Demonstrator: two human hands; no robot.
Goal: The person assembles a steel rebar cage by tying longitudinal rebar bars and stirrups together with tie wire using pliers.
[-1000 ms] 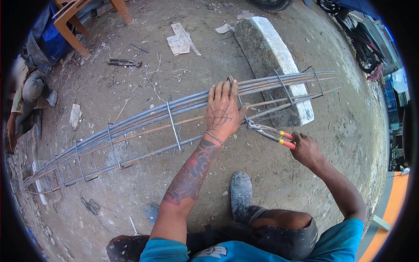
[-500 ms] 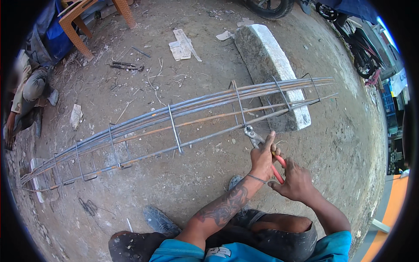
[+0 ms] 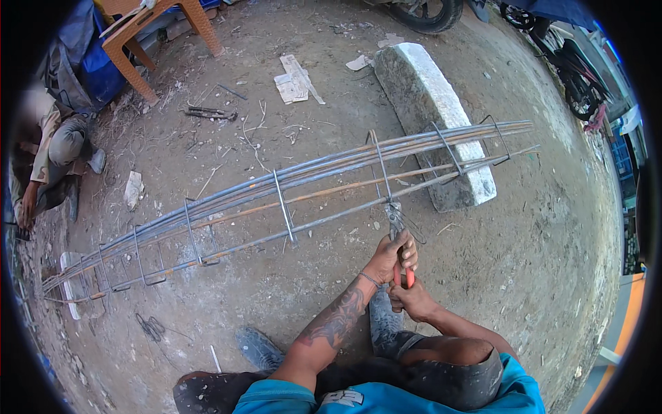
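Pincers with red handles (image 3: 409,277) point away from me, their metal jaws at the lower bar of a long rebar cage (image 3: 331,219), beside a stirrup (image 3: 380,164). My left hand (image 3: 395,254) is closed around the upper part of the handles, below the jaws. Lower down, my right hand (image 3: 415,301) is closed on the handle ends. Thin tie wire (image 3: 416,230) loops out to the right of the jaws. The cage has several long bars, bundled along its top side, and several square stirrups. Whether the jaws grip wire is too small to tell.
A concrete block (image 3: 448,103) props the cage's right end; a smaller block (image 3: 72,265) lies under its left end. Another person (image 3: 62,148) crouches at far left. Further out are an orange chair (image 3: 134,65), another hand tool (image 3: 210,113) and a motorcycle wheel (image 3: 427,10).
The pincers have swung from slanting to nearly upright in view, handles moving left. Both hands moved left and down with them. The right hand now wraps the handle ends more tightly.
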